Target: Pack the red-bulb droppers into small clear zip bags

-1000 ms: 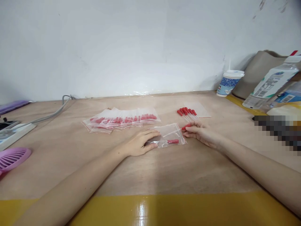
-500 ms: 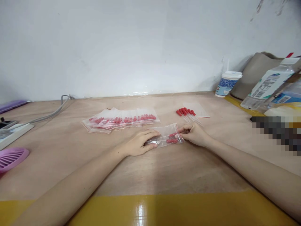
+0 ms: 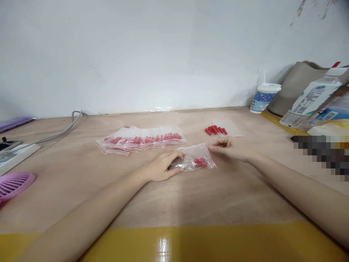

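A clear zip bag (image 3: pixel 191 154) with several red-bulbed droppers (image 3: pixel 200 162) inside lies in front of me. My left hand (image 3: pixel 163 165) holds its left end, thumb on the near side and fingers curved over the far side. By the bag's right edge, where the red seal line runs, my right hand (image 3: pixel 229 148) is half curled, with a gap between thumb and forefinger and no object visible in it. Just beyond that hand are loose droppers (image 3: pixel 216 130) with red bulbs, beside a flat clear bag (image 3: pixel 230 128). The right hand partly hides their tubes.
Filled zip bags (image 3: pixel 141 138) overlap in a row at the back left. A lidded paper cup (image 3: pixel 264 97) and a plastic bottle (image 3: pixel 313 96) stand at the right. On the left are a pink slatted object (image 3: pixel 16 185), a white power strip (image 3: pixel 20 157) and a grey cable (image 3: pixel 58 135).
My right hand has drawn back from the bag's mouth, up and to the right. Red bulbs that were at the mouth now lie inside the bag. My left hand stays in place.
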Demonstrator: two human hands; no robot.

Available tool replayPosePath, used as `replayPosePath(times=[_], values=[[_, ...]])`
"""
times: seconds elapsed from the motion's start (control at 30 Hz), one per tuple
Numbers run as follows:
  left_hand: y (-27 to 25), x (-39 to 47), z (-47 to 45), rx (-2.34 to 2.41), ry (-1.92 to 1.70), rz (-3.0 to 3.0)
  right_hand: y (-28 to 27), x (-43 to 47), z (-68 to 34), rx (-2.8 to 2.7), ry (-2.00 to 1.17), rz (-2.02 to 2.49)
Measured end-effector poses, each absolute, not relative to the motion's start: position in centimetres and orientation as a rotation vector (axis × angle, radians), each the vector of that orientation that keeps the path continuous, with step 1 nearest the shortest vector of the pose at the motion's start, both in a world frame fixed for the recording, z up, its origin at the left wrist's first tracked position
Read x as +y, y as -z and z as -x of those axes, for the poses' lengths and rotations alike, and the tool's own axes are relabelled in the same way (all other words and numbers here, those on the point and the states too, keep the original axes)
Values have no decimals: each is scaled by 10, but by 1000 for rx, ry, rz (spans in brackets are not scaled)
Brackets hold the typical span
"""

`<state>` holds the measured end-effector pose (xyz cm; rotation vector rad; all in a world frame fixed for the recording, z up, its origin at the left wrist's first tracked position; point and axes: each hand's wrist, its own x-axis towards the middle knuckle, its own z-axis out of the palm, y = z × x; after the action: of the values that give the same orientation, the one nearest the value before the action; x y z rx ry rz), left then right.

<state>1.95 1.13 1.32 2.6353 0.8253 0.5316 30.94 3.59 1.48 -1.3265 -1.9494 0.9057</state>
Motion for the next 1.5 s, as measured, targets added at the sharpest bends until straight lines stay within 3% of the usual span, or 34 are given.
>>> replayPosePath(times=[0.1, 0.17, 0.37, 0.57, 0.67, 0.9, 1.07, 1.3, 1.5], values=[[-15, 10, -20, 828, -540, -2611, -22, 54, -314, -1880, -362, 1630], [-16, 10, -21, 834, -542, -2598, -25, 66, -312, -1846, -162, 1763], [-15, 10, -19, 828, -538, -2593, -21, 89, -291, -1871, 3, 2049], [-14, 10, -18, 831, -533, -2614, -20, 92, -279, -1898, -26, 2158], [-13, 11, -18, 822, -537, -2635, -25, 83, -279, -1870, -116, 2050], [-13, 11, -18, 858, -525, -2657, -22, 47, -297, -1374, -683, 1286], [-15, 10, -19, 848, -525, -2662, -6, 30, -300, -1194, -781, 1247], [-14, 10, -19, 850, -522, -2662, -1, 21, -280, -896, -1204, 1157], [-15, 11, -20, 853, -514, -2662, 3, 14, -288, -1059, -1362, 1213]])
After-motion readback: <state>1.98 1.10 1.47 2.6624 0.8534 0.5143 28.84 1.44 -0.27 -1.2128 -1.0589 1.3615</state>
